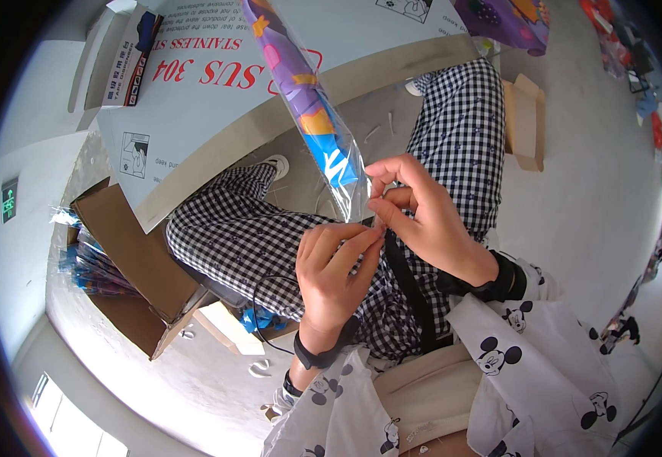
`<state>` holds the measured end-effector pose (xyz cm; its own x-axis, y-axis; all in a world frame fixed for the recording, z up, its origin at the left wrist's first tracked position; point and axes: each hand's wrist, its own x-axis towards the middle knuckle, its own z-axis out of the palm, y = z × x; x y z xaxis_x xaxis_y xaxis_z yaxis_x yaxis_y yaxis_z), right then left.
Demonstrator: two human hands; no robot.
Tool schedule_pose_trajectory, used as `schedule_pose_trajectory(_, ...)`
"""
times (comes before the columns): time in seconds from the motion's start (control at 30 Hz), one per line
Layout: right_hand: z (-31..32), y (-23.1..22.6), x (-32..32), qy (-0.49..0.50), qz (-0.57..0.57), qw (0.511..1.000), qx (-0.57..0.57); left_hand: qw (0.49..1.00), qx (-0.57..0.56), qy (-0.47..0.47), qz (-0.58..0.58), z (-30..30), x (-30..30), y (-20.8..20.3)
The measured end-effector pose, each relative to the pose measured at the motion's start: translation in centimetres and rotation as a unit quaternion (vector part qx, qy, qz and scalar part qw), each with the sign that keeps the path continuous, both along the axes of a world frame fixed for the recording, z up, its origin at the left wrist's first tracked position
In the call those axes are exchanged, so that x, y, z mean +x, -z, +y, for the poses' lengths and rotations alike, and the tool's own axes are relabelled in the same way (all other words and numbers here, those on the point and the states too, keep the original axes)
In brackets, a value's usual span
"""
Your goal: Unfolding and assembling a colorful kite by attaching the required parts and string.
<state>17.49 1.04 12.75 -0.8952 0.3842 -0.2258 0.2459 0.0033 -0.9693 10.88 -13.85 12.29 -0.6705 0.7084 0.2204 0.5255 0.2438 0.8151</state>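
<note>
L hand (329,266) & R hand (428,217) angled in, fingers (403,169) pinching clear pkg end (354,204).

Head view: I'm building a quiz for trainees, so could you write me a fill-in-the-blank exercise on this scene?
1. The left hand and right hand are at the ____ (near or far) end of the long pack.
2. The large lettering on the table is ____ in colour.
3. The trousers have black and ____ checks.
4. The carton with shiny packs in it is on the person's ____ side.

Missing words: near; red; white; left.
</note>
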Motion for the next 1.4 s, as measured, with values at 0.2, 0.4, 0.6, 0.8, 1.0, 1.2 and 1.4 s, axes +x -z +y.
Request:
schedule_pose_trajectory(0.2,0.0,0.1,-0.1,0.003,0.003,1.000,0.018,0.999,0.006,-0.008,-0.031,0.2,0.1,-0.2)
schedule_pose_trajectory(0.4,0.1,-0.1,-0.1,-0.012,0.003,0.999,0.034,0.997,0.004,-0.030,-0.066,0.1,0.4,-0.2)
schedule_pose_trajectory(0.6,0.8,0.1,0.0,-0.085,0.088,0.988,0.096,0.958,0.037,-0.094,-0.269,-0.2,0.3,-0.2)
schedule_pose_trajectory(0.8,1.2,-0.2,-0.1,-0.165,0.101,0.973,0.122,0.923,0.069,-0.095,-0.367,-1.1,-0.5,-0.4)
schedule_pose_trajectory(1.0,1.7,-0.8,-0.3,-0.200,0.102,0.964,0.139,0.930,0.055,-0.074,-0.355,-1.5,-1.1,-1.4)
schedule_pose_trajectory(1.2,1.8,-1.2,-0.5,-0.207,0.118,0.962,0.134,0.941,0.040,-0.058,-0.332,-1.7,-1.3,-1.9)
schedule_pose_trajectory(1.4,2.2,-1.4,-0.5,-0.218,0.113,0.961,0.131,0.936,0.039,-0.043,-0.347,-1.6,-1.5,-2.1)
